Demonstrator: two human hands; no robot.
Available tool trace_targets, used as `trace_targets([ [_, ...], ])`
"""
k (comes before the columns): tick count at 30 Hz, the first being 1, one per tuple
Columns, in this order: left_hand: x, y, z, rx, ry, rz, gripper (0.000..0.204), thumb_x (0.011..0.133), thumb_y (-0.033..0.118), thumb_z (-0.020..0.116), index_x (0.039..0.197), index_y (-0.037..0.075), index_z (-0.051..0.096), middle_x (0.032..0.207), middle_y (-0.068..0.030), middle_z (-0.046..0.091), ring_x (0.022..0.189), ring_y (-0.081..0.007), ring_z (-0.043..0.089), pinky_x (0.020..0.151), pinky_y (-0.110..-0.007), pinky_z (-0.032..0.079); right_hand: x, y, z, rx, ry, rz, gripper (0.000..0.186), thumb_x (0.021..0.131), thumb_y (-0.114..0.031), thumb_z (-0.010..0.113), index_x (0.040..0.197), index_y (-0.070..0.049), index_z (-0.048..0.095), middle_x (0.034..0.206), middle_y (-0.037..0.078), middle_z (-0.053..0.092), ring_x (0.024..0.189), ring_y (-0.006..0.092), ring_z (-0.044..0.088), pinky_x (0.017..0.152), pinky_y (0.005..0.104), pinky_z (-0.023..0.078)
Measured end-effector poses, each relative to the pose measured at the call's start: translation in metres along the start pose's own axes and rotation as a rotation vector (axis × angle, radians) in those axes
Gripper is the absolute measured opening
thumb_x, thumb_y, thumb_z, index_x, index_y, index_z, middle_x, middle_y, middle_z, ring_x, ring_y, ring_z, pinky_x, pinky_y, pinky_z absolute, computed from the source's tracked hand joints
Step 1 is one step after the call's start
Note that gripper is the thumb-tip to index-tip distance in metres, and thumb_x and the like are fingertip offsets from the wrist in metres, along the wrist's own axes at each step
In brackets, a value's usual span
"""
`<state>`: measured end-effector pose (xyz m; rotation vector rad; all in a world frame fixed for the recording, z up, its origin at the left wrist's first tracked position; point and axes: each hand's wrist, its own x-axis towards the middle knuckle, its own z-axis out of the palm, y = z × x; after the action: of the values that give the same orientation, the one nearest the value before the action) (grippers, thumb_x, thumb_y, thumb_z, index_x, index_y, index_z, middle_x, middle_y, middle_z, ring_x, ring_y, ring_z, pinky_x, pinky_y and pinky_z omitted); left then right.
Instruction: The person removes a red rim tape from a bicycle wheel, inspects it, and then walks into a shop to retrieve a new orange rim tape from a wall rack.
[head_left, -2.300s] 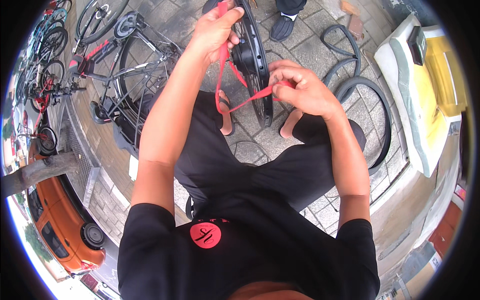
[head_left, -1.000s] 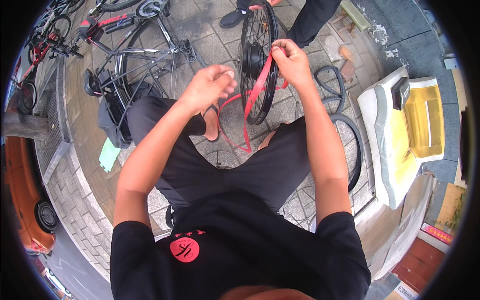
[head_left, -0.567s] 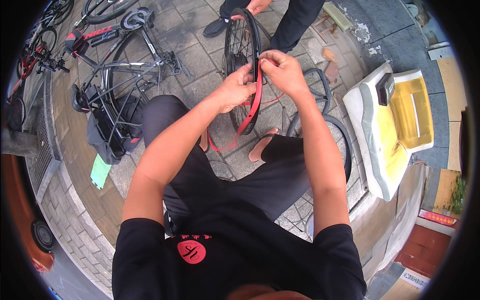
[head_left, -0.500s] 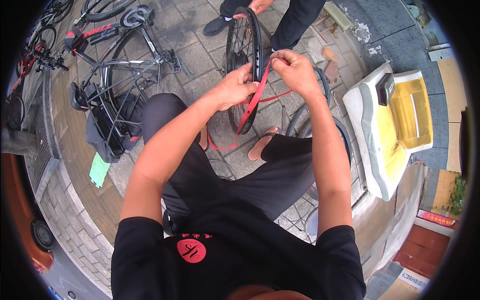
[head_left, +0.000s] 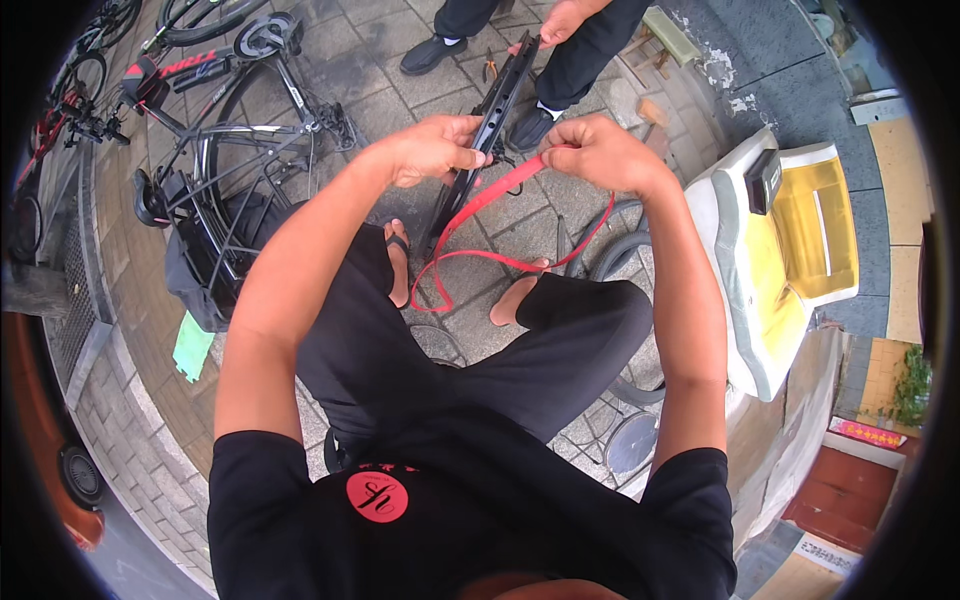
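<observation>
My left hand [head_left: 437, 152] grips the black wheel rim [head_left: 492, 112], which is seen nearly edge-on with a row of holes along its outer face. My right hand [head_left: 585, 150] pinches a flat red strap [head_left: 496, 205] to the right of the rim. The strap runs down to the left from my fingers and hangs in loose loops between my knees, over the paving. At the top, another person's hand [head_left: 562, 25] holds the far end of the wheel. The hub and spokes are mostly hidden behind the rim.
A dismantled bicycle [head_left: 255, 135] lies at left, more bikes beyond it. Black tubes or tyres [head_left: 625, 255] lie by my right knee. A yellow-and-white padded seat [head_left: 765, 280] stands at right. A green cloth [head_left: 192, 342] is at lower left, a pale stool [head_left: 672, 35] at top right.
My right hand has moved right, drawing the strap away from the rim. The wheel has tilted and turned more edge-on, its top toward the right. My left hand has shifted left and slightly up.
</observation>
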<state>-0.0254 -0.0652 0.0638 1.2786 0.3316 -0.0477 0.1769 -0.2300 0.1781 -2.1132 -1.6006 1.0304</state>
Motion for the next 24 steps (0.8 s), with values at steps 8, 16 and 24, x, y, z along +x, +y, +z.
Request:
trace_targets([
  [8, 0.006, -0.002, 0.005, -0.297, -0.036, -0.127, 0.049, 0.104, 0.04, 0.059, 0.135, 0.002, 0.057, 0.114, -0.0121, 0.068, 0.094, -0.0217, 0.07, 0.087, -0.036, 0.057, 0.07, -0.007, -0.013, 0.052, -0.05, -0.02, 0.022, 0.096, -0.022, 0.068, 0.095, -0.001, 0.072, 0.074, -0.003, 0.059, 0.07, 0.0073, 0.052, 0.066, 0.0272, 0.046],
  [16, 0.01, -0.009, 0.013, -0.057, 0.033, 0.031, 0.054, 0.107, 0.041, 0.057, 0.141, -0.001, 0.054, 0.103, -0.0096, 0.069, 0.087, -0.0184, 0.07, 0.076, -0.033, 0.059, 0.08, -0.012, -0.023, -0.099, -0.092, 0.013, 0.024, 0.092, -0.022, 0.071, 0.099, 0.0, 0.076, 0.075, 0.002, 0.067, 0.075, 0.011, 0.06, 0.071, 0.0292, 0.05],
  [24, 0.023, -0.009, 0.013, 0.016, 0.04, 0.112, 0.05, 0.106, 0.026, 0.061, 0.148, 0.001, 0.05, 0.109, -0.007, 0.067, 0.095, -0.014, 0.067, 0.086, -0.033, 0.057, 0.084, -0.014, -0.029, -0.192, -0.092, -0.023, 0.026, 0.089, -0.022, 0.075, 0.103, -0.001, 0.075, 0.082, 0.006, 0.072, 0.077, 0.0139, 0.063, 0.071, 0.032, 0.052],
])
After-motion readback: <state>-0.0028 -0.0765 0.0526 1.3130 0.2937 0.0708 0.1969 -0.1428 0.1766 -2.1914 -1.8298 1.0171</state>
